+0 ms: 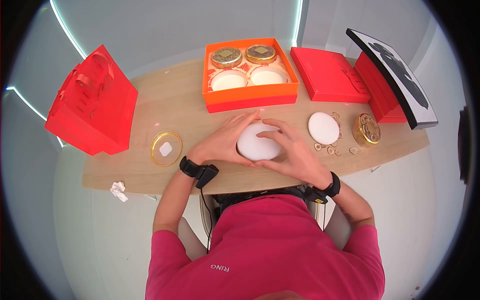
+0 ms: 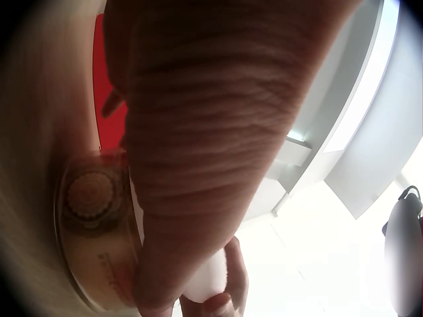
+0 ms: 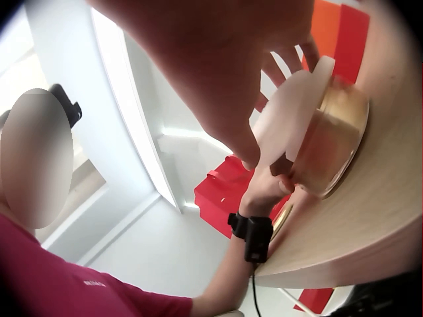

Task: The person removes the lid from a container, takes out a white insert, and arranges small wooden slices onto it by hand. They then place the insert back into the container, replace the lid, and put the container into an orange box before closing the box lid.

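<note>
A white round pad (image 1: 259, 142) lies flat over the mouth of a clear jar (image 3: 332, 140), which stands on the table. My left hand (image 1: 224, 140) spans the pad's left side, thumb on the near edge and fingertips at the far edge. From the right, my right hand (image 1: 299, 152) holds the pad, its thumb along the near rim and a bent finger over the top. In the left wrist view, the jar's wall (image 2: 99, 254) shows beside my wrist, and right-hand fingers meet the edge of the pad (image 2: 206, 281).
A gold-rimmed clear lid (image 1: 166, 148) lies left. Right are another white disc (image 1: 323, 128), loose dried slices (image 1: 331, 150) and a filled jar (image 1: 366, 130). Behind stands an orange box (image 1: 250, 93) with two jars and two round hollows. A red bag (image 1: 95, 107) stands left, a red lid (image 1: 327, 75) right.
</note>
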A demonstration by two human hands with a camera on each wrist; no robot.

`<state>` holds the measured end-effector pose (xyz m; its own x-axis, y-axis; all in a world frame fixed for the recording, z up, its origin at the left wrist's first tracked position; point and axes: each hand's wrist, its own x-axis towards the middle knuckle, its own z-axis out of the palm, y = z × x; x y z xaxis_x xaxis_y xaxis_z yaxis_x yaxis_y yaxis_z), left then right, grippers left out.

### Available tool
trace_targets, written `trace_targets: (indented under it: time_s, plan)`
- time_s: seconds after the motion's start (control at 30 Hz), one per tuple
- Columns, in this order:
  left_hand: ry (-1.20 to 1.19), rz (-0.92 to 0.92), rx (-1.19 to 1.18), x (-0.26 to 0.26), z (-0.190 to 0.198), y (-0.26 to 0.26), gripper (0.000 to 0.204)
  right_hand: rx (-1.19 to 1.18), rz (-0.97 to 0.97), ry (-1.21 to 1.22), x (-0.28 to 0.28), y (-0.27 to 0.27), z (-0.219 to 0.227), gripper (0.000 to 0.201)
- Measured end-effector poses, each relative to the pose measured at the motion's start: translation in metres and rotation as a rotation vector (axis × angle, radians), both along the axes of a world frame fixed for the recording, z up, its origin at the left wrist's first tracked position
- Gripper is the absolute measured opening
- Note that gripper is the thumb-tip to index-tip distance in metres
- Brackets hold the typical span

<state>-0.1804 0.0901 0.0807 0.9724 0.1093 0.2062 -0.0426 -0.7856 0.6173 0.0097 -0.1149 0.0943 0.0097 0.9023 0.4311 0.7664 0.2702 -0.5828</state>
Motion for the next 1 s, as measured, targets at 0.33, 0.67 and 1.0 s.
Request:
trace_targets:
  time_s: [0.33,0.67,1.0]
  plan:
    - [-0.099,-0.025,-0.135,0.000,0.005,-0.003,0.142,0.101,-0.135,0.329,0.035,-0.001,0.004,0.050]
    - [-0.067,-0.127,-0.001,0.002,-0.005,0.001,0.094,0.065,-0.709,-0.325,0.115,-0.035,0.005,0.044]
    - [-0.064,-0.088,-0.096,0.000,-0.005,0.002,0.097,-0.053,-0.466,-0.301,0.072,-0.029,0.008,0.037]
